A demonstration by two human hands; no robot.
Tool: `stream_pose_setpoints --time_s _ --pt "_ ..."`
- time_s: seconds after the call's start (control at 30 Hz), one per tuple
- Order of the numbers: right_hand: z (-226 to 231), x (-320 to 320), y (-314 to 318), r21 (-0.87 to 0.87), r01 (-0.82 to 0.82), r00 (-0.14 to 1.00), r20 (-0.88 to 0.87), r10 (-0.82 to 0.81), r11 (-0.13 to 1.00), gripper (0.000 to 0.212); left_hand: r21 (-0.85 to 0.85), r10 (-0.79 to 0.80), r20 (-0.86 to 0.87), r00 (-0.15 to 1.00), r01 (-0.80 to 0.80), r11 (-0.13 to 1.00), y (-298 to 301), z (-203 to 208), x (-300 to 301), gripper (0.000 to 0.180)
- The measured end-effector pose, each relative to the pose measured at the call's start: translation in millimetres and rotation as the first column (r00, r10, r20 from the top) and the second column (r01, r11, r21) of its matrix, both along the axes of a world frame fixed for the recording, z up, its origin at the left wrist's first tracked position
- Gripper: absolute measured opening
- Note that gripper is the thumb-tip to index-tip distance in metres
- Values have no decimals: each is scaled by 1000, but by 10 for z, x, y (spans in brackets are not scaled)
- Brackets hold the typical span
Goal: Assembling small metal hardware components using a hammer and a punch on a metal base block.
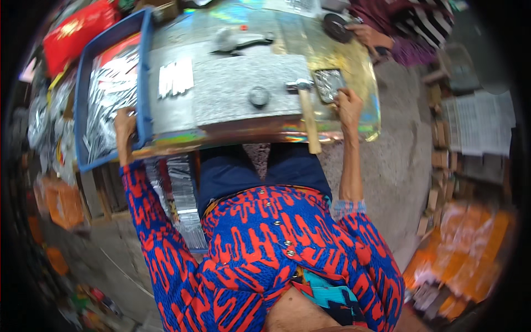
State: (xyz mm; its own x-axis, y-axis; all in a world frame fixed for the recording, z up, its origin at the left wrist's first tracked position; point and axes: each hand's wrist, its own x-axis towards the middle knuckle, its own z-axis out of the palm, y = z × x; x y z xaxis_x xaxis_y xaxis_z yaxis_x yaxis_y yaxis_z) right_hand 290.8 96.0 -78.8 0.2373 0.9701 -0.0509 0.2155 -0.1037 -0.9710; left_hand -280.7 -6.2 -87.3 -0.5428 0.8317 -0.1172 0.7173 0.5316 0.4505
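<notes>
My left hand (125, 126) is at the right side of a blue plastic tray (145, 72) piled with thin silvery metal strips (110, 88). Its fingers are curled in beside the strips; what they hold is too small to make out. My right hand (349, 108) is closed at the near right corner of a small dark tray (329, 86) of tiny shiny parts. Anything in its pinch is hidden. Between the hands lies a grey stone-like block (232, 83) with a dark round piece (258, 97) on it. A wooden-handled hammer (310, 119) rests across the block's right end, handle toward me.
A row of metal strips (176, 78) lies left of the block, and a grey and black tool (238, 40) behind it. At the far right, a co-worker's hand (373, 37) is by a dark round object (337, 27). Orange packages (464, 257) lie at the lower right.
</notes>
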Motion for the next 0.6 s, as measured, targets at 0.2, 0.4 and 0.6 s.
stream_pose_setpoints --time_s 0.2,0.4,0.6 --pt "-242 212 277 105 -15 919 393 -28 994 21 96 -60 85 995 52 994 -2 -101 -206 21" --pt "-142 160 304 156 -143 722 692 -5 977 20 444 45 405 913 -240 863 -109 57 -162 10" --pt "-82 140 322 151 -266 629 775 53 952 16 662 -13 427 904 -303 686 -253 654 257 17"
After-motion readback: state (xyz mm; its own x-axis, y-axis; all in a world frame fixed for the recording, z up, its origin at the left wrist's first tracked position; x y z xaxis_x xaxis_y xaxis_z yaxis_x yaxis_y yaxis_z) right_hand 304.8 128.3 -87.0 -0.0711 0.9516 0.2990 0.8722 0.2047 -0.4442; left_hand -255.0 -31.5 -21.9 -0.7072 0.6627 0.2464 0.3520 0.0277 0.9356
